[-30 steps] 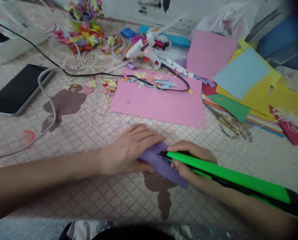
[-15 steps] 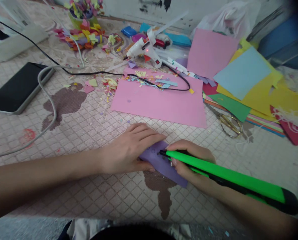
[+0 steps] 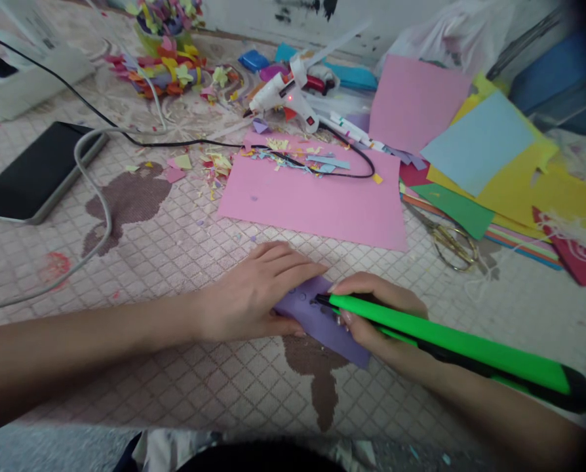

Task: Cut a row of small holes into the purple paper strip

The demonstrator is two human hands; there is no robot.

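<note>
A strip of purple paper [image 3: 336, 339] lies on the patterned tablecloth near the front edge. Small marks or cuts show in its middle. My left hand [image 3: 256, 292] presses down on its left end, fingers together on top and thumb along the near edge. From the right, my right hand [image 3: 379, 311] grips a long green and black utility knife [image 3: 445, 335] near its front. The knife's dark tip touches the purple paper; I cannot make out the blade clearly. Its long body slants back over my right forearm.
Beyond the hands lies a pink sheet [image 3: 317, 210] with paper scraps. A white glue gun [image 3: 283, 95] and its cord sit behind it. Gold-handled scissors [image 3: 450, 246] and coloured paper [image 3: 480, 147] are on the right. A phone [image 3: 32, 174] and paper flowers [image 3: 168, 72] are on the left.
The back end of the utility knife has shifted slightly to the right and up, and my right hand has moved slightly right with it. My left hand and the purple paper look unmoved.
</note>
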